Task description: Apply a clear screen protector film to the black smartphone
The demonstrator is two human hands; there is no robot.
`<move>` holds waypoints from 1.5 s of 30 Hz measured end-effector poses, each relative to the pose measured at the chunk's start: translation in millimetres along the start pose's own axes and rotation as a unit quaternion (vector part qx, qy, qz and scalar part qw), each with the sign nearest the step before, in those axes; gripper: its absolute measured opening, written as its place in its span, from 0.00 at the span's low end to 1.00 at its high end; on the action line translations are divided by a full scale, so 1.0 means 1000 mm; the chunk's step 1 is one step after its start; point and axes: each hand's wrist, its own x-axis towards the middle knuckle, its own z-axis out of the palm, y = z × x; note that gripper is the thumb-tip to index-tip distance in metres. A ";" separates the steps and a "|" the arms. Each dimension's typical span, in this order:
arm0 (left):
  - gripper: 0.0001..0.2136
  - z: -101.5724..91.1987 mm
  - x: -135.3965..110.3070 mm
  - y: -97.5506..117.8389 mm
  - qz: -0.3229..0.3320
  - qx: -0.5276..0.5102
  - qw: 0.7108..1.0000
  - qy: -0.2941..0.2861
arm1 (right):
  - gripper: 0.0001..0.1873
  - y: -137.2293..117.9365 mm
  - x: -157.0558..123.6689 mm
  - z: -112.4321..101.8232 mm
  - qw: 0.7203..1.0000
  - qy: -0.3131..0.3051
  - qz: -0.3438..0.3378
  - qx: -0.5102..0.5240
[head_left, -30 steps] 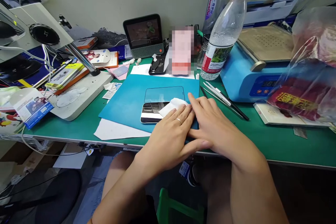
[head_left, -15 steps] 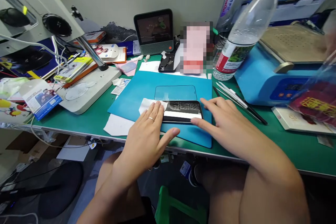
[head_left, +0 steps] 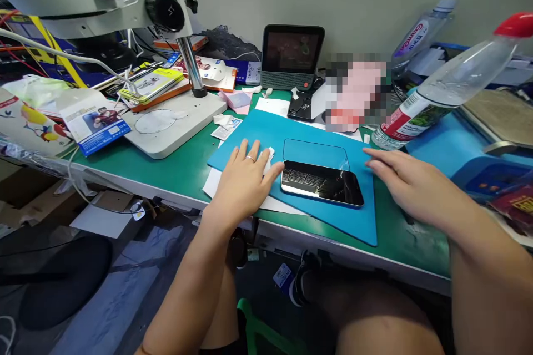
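Note:
A black phone (head_left: 321, 183) lies screen-up on a blue mat (head_left: 291, 138). Just behind it lies a clear screen protector (head_left: 315, 152). My left hand (head_left: 244, 183) rests flat, fingers spread, on a small white cloth (head_left: 267, 156) at the phone's left end. A ring shows on one finger. My right hand (head_left: 406, 183) hovers open, fingers stretched, to the right of the phone and does not touch it.
A microscope stands with its white base (head_left: 175, 127) at the left, with boxes and packets (head_left: 97, 122) beside it. A small screen device (head_left: 292, 55) stands at the back. Water bottles (head_left: 445, 89) and a blue machine (head_left: 466, 150) stand on the right. The table edge runs close to my knees.
My left hand has slid the white cloth leftward off the phone. My right hand has drawn away to the right. The phone's whole screen now shows. The view has swung left.

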 end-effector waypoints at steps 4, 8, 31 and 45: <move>0.24 -0.001 0.004 -0.010 0.009 -0.020 0.999 0.025 | 0.37 0.011 0.038 -0.013 0.986 -0.109 -0.121 0.038; 0.27 0.003 0.006 -0.011 0.033 -0.066 0.996 0.041 | 0.41 0.023 0.057 -0.024 0.963 -0.216 -0.152 0.060; 0.57 0.009 0.029 0.030 0.096 -0.003 0.991 -0.093 | 0.43 0.013 0.061 0.032 0.973 -0.024 -0.138 0.184; 0.47 0.002 0.031 0.032 0.022 -0.128 0.992 -0.009 | 0.25 0.007 0.058 0.031 0.944 0.079 -0.139 0.289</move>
